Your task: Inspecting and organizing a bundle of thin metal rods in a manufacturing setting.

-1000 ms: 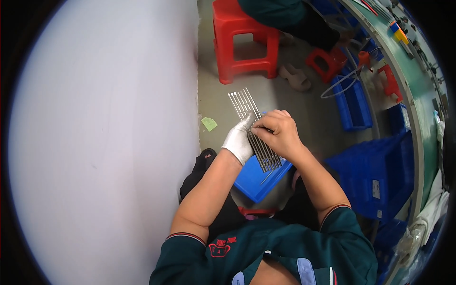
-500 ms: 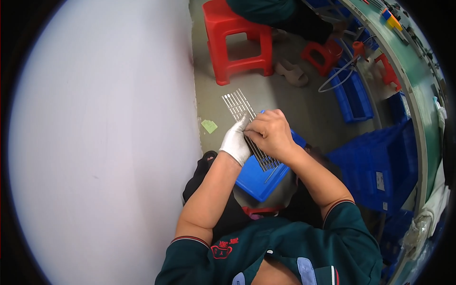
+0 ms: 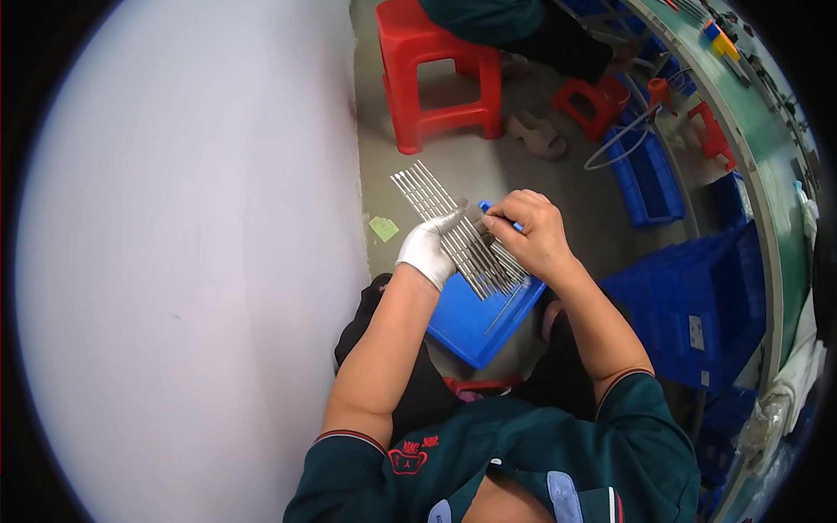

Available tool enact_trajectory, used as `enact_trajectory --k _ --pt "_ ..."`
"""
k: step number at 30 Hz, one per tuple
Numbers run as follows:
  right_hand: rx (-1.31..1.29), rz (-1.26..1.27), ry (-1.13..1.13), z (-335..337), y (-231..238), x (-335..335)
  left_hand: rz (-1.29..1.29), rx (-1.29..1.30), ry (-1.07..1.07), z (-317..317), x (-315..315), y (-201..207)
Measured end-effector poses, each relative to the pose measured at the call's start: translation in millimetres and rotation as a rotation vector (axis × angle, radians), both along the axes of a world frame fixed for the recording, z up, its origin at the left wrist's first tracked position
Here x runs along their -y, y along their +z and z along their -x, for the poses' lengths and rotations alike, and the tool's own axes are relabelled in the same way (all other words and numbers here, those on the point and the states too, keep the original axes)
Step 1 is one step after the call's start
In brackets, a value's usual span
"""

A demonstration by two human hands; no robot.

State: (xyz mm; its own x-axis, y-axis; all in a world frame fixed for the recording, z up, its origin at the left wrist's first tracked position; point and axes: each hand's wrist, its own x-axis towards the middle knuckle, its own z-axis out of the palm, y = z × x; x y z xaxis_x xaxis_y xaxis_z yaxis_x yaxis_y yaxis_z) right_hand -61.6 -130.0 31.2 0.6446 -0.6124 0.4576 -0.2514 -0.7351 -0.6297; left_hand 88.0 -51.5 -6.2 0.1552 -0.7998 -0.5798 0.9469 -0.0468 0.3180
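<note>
My left hand (image 3: 433, 246), in a white glove, is closed round a row of thin metal rods (image 3: 421, 189). The rods lie side by side on a slant, their far ends spread beyond the glove and their near ends over a blue plastic bin (image 3: 462, 329). My right hand (image 3: 538, 234) is bare and sits just right of the rods. Its thumb and forefinger are pinched together, and what is between them is too small to make out. A loose thin rod (image 3: 503, 312) lies in the bin beneath.
A red stool (image 3: 403, 87) stands ahead, where another person's dark sleeve (image 3: 488, 19) shows. The white wall (image 3: 192, 261) fills the left side. At right are stacked blue bins (image 3: 697, 296) and a green-topped workbench (image 3: 758, 113). A green paper scrap (image 3: 384, 228) lies on the floor.
My right hand has moved right, off the middle of the rods. The left hand has tilted the rods, their far ends shifting left, and more of them show.
</note>
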Motion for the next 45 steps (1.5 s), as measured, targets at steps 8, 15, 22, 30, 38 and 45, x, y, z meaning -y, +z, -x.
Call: enact_trajectory --k 8,15,22,30,38,45 --pt "-0.043 0.042 0.059 3 -4 -1 -0.034 -0.032 0.038 -7 1 -1" --pt "-0.055 0.098 0.065 -2 -4 -2 -0.065 -0.005 0.038 -6 2 -1" --pt "-0.195 0.307 0.138 -5 -4 -6 -0.06 0.068 0.027 -6 1 -6" --pt "-0.06 0.145 0.088 -5 6 -7 -0.044 0.056 0.05 -7 0 -11" --pt "-0.082 0.141 0.105 -9 -3 -6 -0.035 0.057 0.052 -8 2 -15" --pt "-0.146 0.344 0.153 -10 1 -11 -0.045 0.158 0.054 -6 1 -16"
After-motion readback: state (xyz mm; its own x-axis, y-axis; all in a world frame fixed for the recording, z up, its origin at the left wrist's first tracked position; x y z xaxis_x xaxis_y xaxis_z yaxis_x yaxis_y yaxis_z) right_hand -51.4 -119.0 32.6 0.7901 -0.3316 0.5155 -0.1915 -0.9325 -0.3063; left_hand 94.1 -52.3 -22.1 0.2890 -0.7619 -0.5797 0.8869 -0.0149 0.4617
